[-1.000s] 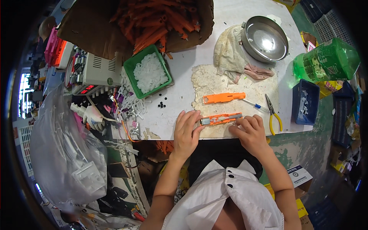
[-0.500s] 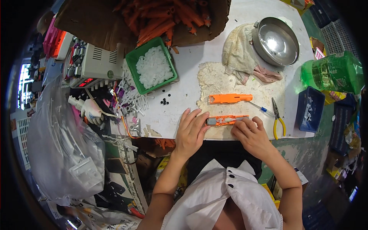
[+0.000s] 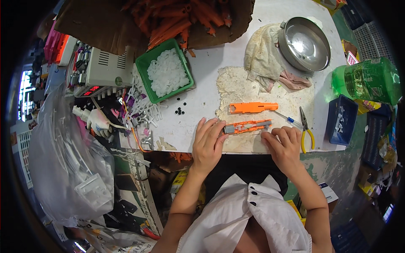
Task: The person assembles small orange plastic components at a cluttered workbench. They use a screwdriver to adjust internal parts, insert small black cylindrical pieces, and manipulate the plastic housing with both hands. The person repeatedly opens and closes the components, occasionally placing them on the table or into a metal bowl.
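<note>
An orange plastic casing half (image 3: 248, 127) with grey parts set inside lies on the worn patch of the table. My left hand (image 3: 207, 142) grips its left end between thumb and fingers. Just off the casing's right end is my right hand (image 3: 285, 148), its fingers curled together; whatever they may pinch is hidden. Beyond the held casing lies a second orange casing half (image 3: 253, 108). A screwdriver with a blue and clear handle (image 3: 290, 120) rests to the right, beside pliers with yellow handles (image 3: 309, 135).
A green tray of small white pieces (image 3: 190, 80) stands left, near small black rings (image 3: 179, 111). Behind are a box of orange parts (image 3: 240, 25), a cloth (image 3: 262, 55) and a steel bowl (image 3: 303, 67). Rightward are a blue bin (image 3: 342, 137) and a green bottle (image 3: 365, 80).
My right hand has drawn back to the right, off the casing. The casing's right end has tilted slightly upward in the view, and a grey strip along it now shows.
</note>
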Action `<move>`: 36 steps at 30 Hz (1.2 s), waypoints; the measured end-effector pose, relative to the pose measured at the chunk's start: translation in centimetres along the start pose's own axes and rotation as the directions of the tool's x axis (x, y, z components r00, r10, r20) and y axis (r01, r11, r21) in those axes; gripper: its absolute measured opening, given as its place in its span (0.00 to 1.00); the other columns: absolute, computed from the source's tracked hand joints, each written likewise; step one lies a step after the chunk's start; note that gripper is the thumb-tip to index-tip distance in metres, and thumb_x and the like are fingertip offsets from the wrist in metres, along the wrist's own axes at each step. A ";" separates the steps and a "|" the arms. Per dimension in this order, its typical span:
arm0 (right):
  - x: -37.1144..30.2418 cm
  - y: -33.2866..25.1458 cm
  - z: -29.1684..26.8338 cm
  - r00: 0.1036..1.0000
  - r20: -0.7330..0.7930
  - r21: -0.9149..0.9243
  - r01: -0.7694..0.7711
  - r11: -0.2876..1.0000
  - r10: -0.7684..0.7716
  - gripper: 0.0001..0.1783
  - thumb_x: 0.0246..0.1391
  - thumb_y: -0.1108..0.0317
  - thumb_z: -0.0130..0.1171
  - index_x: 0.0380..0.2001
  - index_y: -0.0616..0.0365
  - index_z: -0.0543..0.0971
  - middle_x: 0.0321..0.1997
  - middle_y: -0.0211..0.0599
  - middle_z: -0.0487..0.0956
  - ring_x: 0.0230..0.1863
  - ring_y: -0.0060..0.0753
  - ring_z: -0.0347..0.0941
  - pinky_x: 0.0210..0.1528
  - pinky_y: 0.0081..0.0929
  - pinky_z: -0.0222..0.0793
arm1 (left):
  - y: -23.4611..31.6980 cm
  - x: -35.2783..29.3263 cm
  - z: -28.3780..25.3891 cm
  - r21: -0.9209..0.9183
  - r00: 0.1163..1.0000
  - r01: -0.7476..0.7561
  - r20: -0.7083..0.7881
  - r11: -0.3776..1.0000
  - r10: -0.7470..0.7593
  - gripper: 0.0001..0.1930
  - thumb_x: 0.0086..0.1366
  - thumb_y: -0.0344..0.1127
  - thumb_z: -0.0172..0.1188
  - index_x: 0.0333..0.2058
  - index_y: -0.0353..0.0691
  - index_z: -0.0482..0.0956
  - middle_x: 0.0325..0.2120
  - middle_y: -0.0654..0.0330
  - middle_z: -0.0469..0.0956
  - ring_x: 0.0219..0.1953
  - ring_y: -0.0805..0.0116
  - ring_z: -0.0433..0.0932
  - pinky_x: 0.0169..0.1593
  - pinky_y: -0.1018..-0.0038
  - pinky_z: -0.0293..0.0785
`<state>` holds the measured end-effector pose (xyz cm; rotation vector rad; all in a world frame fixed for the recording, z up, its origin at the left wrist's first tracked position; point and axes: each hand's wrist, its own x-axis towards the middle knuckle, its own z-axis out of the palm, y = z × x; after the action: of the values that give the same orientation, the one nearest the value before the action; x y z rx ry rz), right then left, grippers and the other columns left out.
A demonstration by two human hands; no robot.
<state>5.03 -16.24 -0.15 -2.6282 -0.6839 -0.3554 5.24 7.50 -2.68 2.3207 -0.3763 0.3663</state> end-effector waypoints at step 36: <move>6.2 -0.3 0.6 0.935 0.278 0.461 -0.332 0.823 0.221 0.06 0.47 0.68 0.64 0.26 0.59 0.80 0.24 0.37 0.76 0.32 0.41 0.71 0.36 0.34 0.65 | 0.4 -0.3 -0.2 0.124 0.982 -0.184 0.067 0.975 0.177 0.20 0.50 0.31 0.69 0.45 0.51 0.79 0.49 0.61 0.75 0.56 0.58 0.70 0.60 0.53 0.60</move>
<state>10.24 -13.14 1.51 -2.2232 -0.3740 0.1808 4.81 7.45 -2.38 2.4346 -0.6102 0.4261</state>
